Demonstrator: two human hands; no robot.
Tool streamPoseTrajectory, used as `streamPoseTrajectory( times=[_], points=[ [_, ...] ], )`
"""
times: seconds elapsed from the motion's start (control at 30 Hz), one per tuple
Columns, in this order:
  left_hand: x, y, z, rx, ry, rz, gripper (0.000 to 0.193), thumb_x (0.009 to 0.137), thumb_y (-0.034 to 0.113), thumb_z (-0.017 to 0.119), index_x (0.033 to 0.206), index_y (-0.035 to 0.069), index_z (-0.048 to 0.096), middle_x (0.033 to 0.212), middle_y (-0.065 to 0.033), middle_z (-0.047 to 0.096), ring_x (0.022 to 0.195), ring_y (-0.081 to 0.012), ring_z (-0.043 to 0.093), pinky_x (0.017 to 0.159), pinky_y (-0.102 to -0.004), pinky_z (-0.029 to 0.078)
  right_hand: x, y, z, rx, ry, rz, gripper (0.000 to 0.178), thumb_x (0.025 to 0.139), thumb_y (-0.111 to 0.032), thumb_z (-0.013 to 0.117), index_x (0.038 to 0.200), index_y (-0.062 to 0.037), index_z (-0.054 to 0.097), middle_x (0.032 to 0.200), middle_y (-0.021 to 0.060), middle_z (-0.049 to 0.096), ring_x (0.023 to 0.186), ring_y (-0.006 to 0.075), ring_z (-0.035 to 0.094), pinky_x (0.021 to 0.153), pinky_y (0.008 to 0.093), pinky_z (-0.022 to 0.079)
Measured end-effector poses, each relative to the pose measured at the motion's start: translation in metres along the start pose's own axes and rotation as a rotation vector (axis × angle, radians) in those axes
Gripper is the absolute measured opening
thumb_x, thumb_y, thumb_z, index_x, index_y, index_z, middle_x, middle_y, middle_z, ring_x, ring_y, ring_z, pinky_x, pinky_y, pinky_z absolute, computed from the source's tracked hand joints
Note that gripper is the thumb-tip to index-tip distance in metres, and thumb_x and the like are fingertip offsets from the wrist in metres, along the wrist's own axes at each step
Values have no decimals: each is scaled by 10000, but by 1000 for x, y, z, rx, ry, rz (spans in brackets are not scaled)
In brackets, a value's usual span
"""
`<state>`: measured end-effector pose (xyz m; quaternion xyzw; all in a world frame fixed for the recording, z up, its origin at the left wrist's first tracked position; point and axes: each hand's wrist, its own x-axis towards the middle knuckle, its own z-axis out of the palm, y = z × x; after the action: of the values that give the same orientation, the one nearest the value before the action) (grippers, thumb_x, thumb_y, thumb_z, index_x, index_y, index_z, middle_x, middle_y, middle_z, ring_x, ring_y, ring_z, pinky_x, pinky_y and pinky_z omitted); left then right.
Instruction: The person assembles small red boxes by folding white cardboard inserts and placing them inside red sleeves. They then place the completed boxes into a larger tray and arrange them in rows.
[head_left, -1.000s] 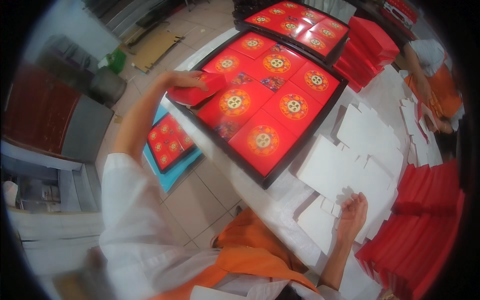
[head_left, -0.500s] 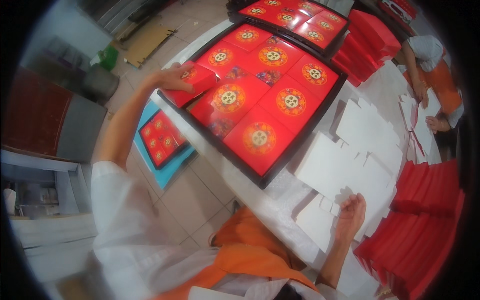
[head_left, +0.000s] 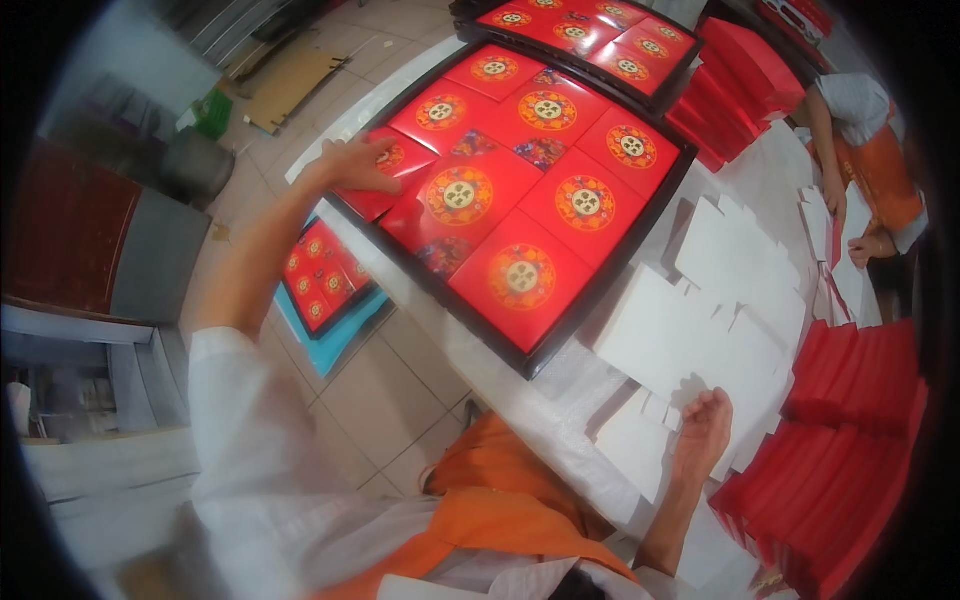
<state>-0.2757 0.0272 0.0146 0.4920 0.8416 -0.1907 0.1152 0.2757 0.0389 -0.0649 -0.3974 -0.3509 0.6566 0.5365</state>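
A black-rimmed tray (head_left: 533,366) holds several square red boxes with round orange-and-cream medallions. At its left corner, my left hand (head_left: 352,165) lies with fingers spread over one red box (head_left: 378,203), which sits down level with the boxes beside it. Small dark patterned squares show between some of the boxes. My right hand (head_left: 706,425) is held over the flat white card blanks (head_left: 660,335), palm turned up, its fingers loosely bent and nothing in it.
A second tray of red boxes (head_left: 600,42) stands behind. Red folded cartons (head_left: 740,85) lean at the back right, with more stacks (head_left: 830,480) at the right. Across the table a co-worker's hands (head_left: 860,245) handle white card. A smaller red-box tray (head_left: 325,280) sits lower left on blue.
The red box under my left hand has gone down from a raised, tilted position into the tray's left corner. My left fingers have spread over its top. My right hand stays put.
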Motion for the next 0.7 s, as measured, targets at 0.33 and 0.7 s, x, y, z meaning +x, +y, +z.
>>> streamPoseTrajectory(
  times=[0.33, 0.7],
  points=[
    [3, -3, 42, -155, 328, 36, 899, 578, 613, 593, 1333, 194, 342, 1328, -175, 336, 1186, -384, 360, 962, -519, 248, 2, 1, 0, -35, 32, 10, 226, 919, -170, 445, 1064, 0, 483, 911, 70, 536, 757, 130, 486, 685, 268, 409],
    [16, 11, 74, -180, 312, 82, 740, 838, 611, 301, 1392, 136, 180, 1435, -196, 107, 1339, -320, 72, 1061, -482, 54, -4, 1, 3, -49, 29, 8, 219, 916, -153, 443, 1067, 2, 477, 887, 70, 524, 746, 138, 485, 680, 261, 416]
  ],
)
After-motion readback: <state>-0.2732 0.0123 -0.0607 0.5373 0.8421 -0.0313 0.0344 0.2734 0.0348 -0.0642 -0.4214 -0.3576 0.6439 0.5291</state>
